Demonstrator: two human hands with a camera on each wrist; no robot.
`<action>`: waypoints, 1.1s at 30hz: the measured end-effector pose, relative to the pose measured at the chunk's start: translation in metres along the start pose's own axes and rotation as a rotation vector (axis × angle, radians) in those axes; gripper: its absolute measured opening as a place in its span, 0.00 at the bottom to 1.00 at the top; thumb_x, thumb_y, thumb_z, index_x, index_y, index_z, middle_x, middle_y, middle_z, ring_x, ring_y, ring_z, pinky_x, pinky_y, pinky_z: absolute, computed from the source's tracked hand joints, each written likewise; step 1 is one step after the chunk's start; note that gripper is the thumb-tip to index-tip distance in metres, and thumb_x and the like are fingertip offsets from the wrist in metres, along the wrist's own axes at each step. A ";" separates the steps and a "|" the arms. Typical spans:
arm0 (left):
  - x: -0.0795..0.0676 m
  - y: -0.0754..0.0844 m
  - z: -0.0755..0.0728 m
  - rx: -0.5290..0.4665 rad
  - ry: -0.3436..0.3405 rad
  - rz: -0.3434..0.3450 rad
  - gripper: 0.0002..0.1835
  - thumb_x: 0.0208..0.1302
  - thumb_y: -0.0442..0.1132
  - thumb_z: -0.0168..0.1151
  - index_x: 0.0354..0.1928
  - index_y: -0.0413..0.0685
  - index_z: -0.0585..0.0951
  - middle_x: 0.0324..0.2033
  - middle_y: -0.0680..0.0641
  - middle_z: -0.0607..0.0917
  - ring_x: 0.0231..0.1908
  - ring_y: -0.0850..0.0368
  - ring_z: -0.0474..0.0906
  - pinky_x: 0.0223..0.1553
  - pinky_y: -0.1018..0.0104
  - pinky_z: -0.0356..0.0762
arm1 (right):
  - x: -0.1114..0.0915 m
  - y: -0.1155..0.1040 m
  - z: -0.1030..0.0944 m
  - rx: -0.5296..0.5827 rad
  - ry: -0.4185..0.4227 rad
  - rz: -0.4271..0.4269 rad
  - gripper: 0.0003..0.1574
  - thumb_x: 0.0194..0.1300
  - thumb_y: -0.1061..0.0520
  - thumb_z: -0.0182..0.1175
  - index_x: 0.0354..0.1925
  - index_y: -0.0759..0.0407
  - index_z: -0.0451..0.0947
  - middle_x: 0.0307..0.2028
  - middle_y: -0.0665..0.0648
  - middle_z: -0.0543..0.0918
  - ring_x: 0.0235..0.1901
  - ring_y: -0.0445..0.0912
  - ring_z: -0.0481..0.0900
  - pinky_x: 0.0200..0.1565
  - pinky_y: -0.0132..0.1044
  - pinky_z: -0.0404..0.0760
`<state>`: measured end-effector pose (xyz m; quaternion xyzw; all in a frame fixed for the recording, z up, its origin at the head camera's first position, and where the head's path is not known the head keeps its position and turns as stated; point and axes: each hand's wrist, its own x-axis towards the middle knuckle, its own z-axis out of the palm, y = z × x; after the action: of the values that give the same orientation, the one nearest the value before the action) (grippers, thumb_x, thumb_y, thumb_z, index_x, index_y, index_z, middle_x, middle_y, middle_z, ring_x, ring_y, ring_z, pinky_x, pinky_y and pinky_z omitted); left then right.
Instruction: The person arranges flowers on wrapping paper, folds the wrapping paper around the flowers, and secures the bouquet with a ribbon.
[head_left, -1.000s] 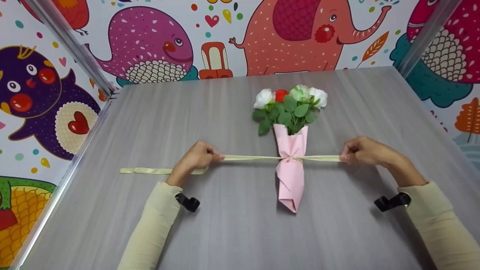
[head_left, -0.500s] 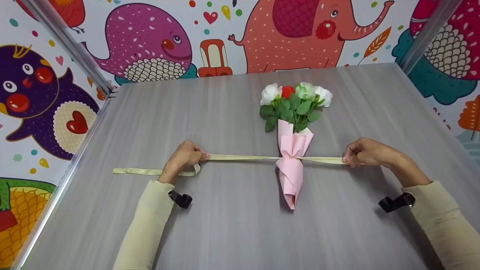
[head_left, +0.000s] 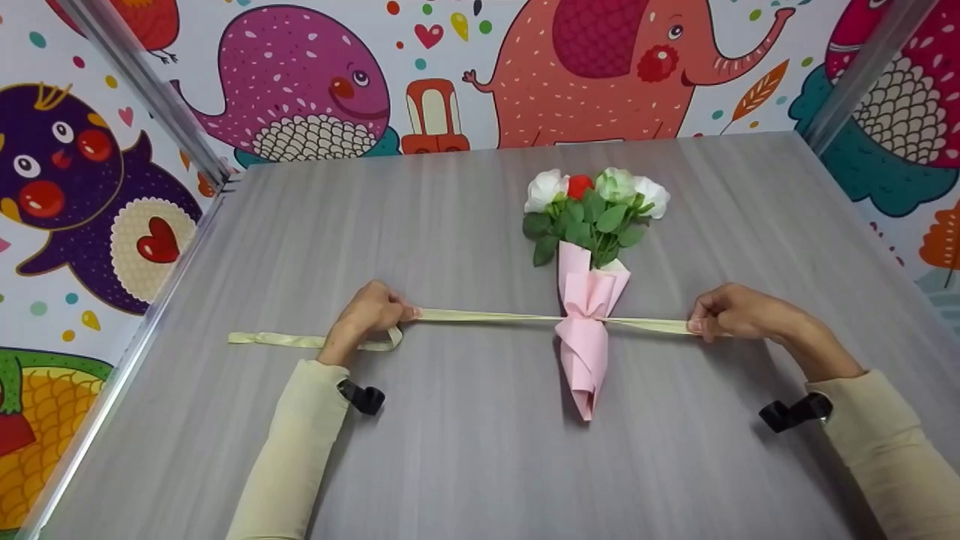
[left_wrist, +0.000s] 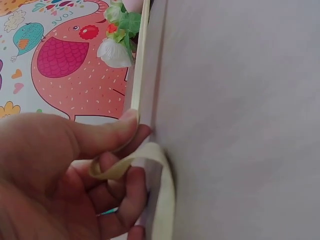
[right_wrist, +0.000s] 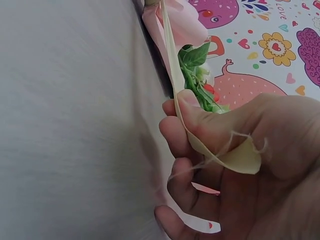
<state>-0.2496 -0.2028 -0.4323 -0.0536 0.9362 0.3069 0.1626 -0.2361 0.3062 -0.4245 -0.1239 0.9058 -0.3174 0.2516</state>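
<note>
A bouquet (head_left: 589,292) with white, red and pale green flowers and green leaves lies on the table, its stems wrapped in pink paper (head_left: 585,356). A pale yellow ribbon (head_left: 487,316) cinches the paper at its middle and stretches taut to both sides. On the left, my left hand (head_left: 369,311) pinches the ribbon between thumb and forefinger; its slack tail (left_wrist: 162,200) loops down past the fingers. Over on the right, my right hand (head_left: 739,311) pinches the other length, and a short frayed end (right_wrist: 242,157) sticks out across the palm.
The grey wood-grain table (head_left: 465,450) carries the ribbon's long loose tail (head_left: 277,340) at the left. Printed cartoon walls (head_left: 442,75) stand at the back and sides, with metal posts (head_left: 150,90) at the corners. A black wrist camera (head_left: 361,397) sits on each sleeve.
Over the second, my left hand has drawn the ribbon leftward and my right hand slightly rightward. The paper's waist looks narrower and its top edge flares more. In the last half second, little has moved.
</note>
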 end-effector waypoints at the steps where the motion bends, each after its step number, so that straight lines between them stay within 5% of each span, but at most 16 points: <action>1: 0.000 -0.001 0.000 0.002 0.001 0.000 0.13 0.64 0.43 0.67 0.35 0.39 0.88 0.26 0.53 0.80 0.29 0.58 0.71 0.30 0.70 0.66 | 0.001 0.000 0.000 0.000 0.000 -0.003 0.11 0.66 0.60 0.64 0.32 0.69 0.81 0.25 0.48 0.77 0.27 0.40 0.67 0.30 0.30 0.64; 7: -0.005 0.003 0.003 0.065 0.036 0.014 0.13 0.65 0.43 0.67 0.34 0.39 0.89 0.30 0.49 0.85 0.30 0.56 0.72 0.34 0.67 0.70 | 0.003 -0.002 0.003 -0.004 -0.020 -0.019 0.14 0.69 0.57 0.62 0.32 0.69 0.81 0.24 0.49 0.77 0.25 0.40 0.66 0.29 0.30 0.65; 14: -0.017 0.018 0.015 0.129 0.126 0.035 0.10 0.65 0.41 0.66 0.34 0.40 0.86 0.31 0.44 0.87 0.33 0.50 0.78 0.54 0.46 0.73 | 0.003 -0.005 0.005 -0.011 -0.022 -0.015 0.13 0.70 0.58 0.61 0.36 0.69 0.82 0.24 0.49 0.81 0.24 0.39 0.70 0.28 0.31 0.68; 20: -0.021 0.025 0.018 0.063 0.119 0.002 0.14 0.68 0.45 0.63 0.40 0.40 0.85 0.27 0.48 0.80 0.29 0.55 0.72 0.37 0.62 0.71 | 0.002 -0.010 0.008 -0.012 -0.009 -0.012 0.13 0.69 0.57 0.62 0.41 0.69 0.83 0.29 0.52 0.85 0.29 0.40 0.73 0.31 0.31 0.72; 25: -0.022 0.036 0.019 -0.021 0.041 0.046 0.15 0.71 0.46 0.60 0.34 0.40 0.85 0.19 0.54 0.72 0.22 0.61 0.65 0.22 0.70 0.60 | 0.001 -0.016 0.009 0.009 -0.020 -0.020 0.16 0.68 0.55 0.64 0.43 0.70 0.83 0.31 0.52 0.85 0.29 0.38 0.74 0.32 0.31 0.74; 29: -0.025 0.048 0.019 -0.050 -0.002 0.109 0.17 0.73 0.45 0.58 0.31 0.40 0.84 0.17 0.55 0.72 0.20 0.62 0.64 0.20 0.71 0.59 | -0.001 -0.021 0.010 -0.008 -0.016 -0.029 0.16 0.66 0.53 0.66 0.43 0.66 0.84 0.33 0.52 0.86 0.30 0.37 0.73 0.33 0.30 0.73; 33: -0.029 0.058 0.020 -0.106 -0.031 0.182 0.14 0.72 0.43 0.59 0.36 0.40 0.87 0.25 0.50 0.84 0.24 0.62 0.69 0.24 0.71 0.64 | -0.004 -0.026 0.012 -0.025 -0.017 -0.057 0.15 0.66 0.52 0.66 0.42 0.63 0.85 0.34 0.52 0.86 0.30 0.36 0.72 0.33 0.30 0.71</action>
<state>-0.2287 -0.1446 -0.4056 0.0280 0.9169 0.3705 0.1456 -0.2247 0.2815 -0.4143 -0.1557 0.9036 -0.3121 0.2487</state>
